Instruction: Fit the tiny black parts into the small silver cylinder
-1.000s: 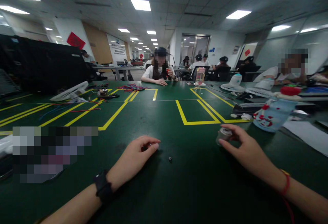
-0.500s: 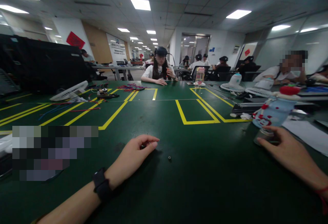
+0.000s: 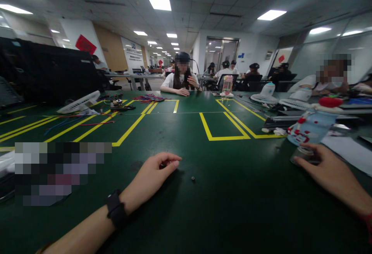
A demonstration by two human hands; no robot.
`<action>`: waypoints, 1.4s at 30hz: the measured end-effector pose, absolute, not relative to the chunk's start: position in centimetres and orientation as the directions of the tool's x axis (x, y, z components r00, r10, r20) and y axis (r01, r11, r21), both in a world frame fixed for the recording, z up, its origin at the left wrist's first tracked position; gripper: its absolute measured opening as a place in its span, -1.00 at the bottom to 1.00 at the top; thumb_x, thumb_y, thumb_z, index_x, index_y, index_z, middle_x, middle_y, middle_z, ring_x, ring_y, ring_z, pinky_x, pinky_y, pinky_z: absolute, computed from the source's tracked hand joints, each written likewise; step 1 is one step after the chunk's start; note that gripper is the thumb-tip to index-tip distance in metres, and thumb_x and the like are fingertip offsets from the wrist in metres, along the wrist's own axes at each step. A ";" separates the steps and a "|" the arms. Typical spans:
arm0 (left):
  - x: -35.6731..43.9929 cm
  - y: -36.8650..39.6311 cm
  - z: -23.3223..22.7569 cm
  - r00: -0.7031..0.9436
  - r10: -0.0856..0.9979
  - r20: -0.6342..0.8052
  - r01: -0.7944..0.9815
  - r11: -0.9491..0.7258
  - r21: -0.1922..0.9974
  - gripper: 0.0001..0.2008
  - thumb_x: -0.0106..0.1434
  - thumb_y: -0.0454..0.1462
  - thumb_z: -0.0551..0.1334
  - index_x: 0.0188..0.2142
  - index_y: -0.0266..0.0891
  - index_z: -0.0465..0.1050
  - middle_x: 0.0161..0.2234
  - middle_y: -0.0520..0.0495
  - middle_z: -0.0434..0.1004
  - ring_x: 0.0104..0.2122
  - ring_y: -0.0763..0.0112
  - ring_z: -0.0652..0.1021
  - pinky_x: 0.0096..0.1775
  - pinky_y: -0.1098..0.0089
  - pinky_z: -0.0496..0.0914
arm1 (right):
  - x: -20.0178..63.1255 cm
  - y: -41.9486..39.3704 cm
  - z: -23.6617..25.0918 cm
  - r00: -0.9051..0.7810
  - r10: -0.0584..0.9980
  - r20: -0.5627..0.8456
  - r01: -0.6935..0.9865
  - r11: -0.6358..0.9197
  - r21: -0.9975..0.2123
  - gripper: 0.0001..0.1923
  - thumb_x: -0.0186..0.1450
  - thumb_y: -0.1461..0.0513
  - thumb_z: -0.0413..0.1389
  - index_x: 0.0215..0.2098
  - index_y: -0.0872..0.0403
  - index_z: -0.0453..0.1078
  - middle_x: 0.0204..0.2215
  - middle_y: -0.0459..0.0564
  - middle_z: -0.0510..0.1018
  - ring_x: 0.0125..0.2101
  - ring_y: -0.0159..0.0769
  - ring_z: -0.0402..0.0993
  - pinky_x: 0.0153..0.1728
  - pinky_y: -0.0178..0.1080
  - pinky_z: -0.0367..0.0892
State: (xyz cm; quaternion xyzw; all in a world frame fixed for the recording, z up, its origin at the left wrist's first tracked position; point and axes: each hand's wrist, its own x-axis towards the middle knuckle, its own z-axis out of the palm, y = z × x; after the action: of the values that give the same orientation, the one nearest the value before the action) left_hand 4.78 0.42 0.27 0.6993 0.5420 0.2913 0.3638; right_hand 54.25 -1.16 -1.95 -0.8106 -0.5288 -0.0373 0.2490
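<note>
The right hand, out at about four o'clock on the dark green table, has its fingers curled around a small silvery cylindrical part that rests on the table, just in front of a pale blue plastic bottle with red print and a red cap. The left hand, black band on its wrist, lies at about seven o'clock with thumb and forefinger pinched on something too small to make out. A tiny dark round piece sits just beside it at its three o'clock, and yellow tape lines lie farther off at twelve.
</note>
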 end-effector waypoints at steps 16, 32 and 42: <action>4.8 0.2 0.5 0.256 0.966 0.024 0.533 -0.162 0.831 -0.64 0.22 -0.02 0.12 -0.11 -0.13 0.48 -0.24 -0.05 0.56 -0.24 0.23 0.52 -0.19 0.28 0.35 | 55.1 -1.1 -2.0 0.456 0.835 0.309 0.879 -0.368 -0.304 -0.32 0.06 -0.13 0.04 0.05 0.06 0.22 -0.12 0.08 0.43 -0.25 -0.15 0.42 -0.29 -0.17 0.33; 4.7 0.3 0.3 0.239 0.969 0.058 0.524 -0.179 0.833 -0.66 0.23 -0.07 0.12 -0.13 -0.18 0.48 -0.23 -0.06 0.56 -0.22 0.25 0.52 -0.16 0.30 0.35 | 26.2 -1.4 -0.3 -0.566 0.788 0.243 0.681 0.613 -0.401 -0.77 0.27 0.11 0.03 -0.16 -0.03 0.43 -0.24 -0.06 0.44 -0.19 -0.34 0.30 -0.15 -0.22 0.24; 4.3 0.3 0.7 0.273 0.961 0.041 0.519 -0.183 0.835 -0.66 0.24 -0.07 0.10 -0.11 -0.15 0.48 -0.19 -0.04 0.56 -0.20 0.25 0.53 -0.16 0.31 0.35 | 41.1 -1.2 4.4 -0.105 0.814 0.571 0.974 0.200 -0.106 -0.66 0.24 0.00 -0.06 -0.29 0.08 0.34 -0.26 0.03 0.44 -0.24 -0.25 0.33 -0.20 -0.18 0.23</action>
State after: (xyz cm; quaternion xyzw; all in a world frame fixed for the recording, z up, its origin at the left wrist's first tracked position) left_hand 4.26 0.34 0.75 0.7079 0.5229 0.3003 0.3677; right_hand 41.05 -1.21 4.44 -0.6144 -0.7278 -0.1508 0.2647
